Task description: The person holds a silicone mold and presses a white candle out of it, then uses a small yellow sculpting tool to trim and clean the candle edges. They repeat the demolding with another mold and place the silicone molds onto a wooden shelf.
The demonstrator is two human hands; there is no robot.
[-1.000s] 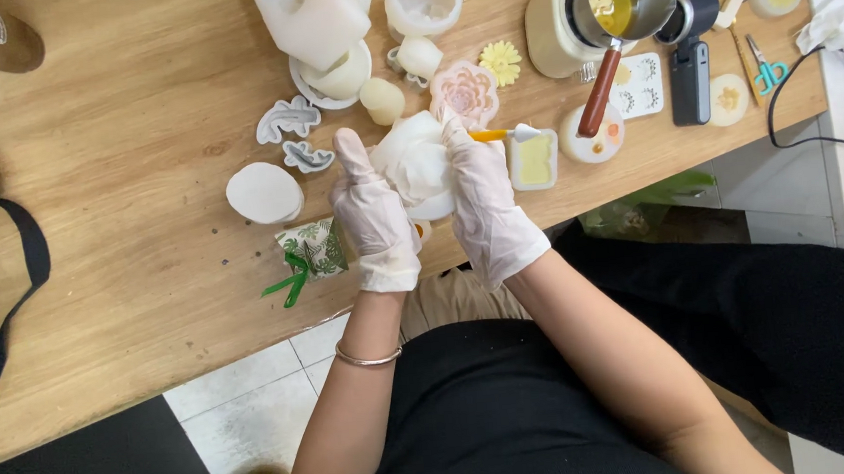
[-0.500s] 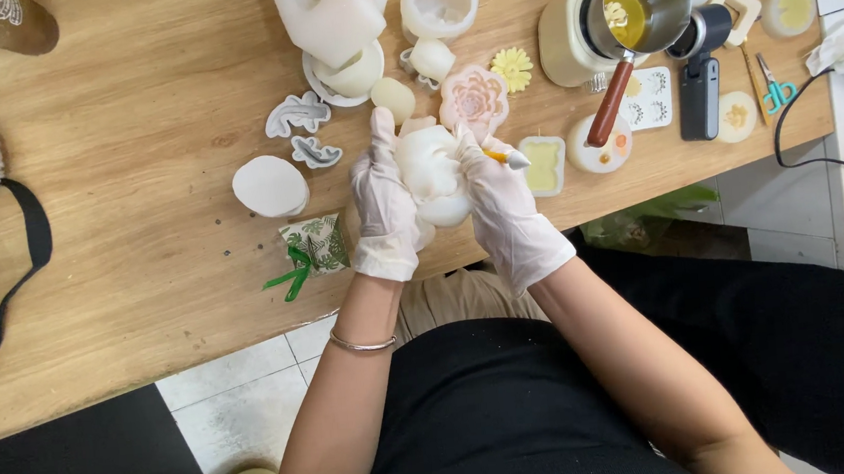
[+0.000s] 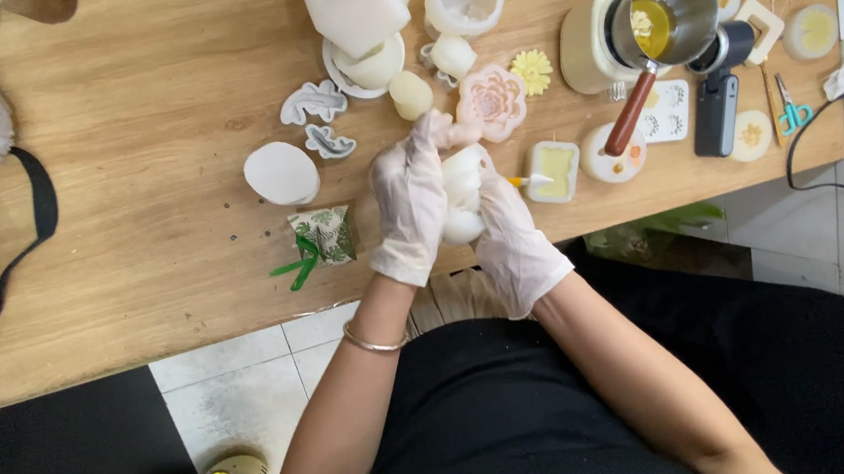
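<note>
Since a second ago both gloved hands have lifted the white silicone mould (image 3: 462,199) off the desk (image 3: 133,139), left hand (image 3: 409,203) and right hand (image 3: 513,240) grasping it with clenched fingers, and too hard a squeeze could crack whatever sits inside.

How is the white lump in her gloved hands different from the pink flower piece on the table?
The white mould is plain, rounded and gripped between the left hand and right hand; the pink flower piece is flat, petal-patterned and lies untouched on the wooden table. Both look like craft pieces.
</note>
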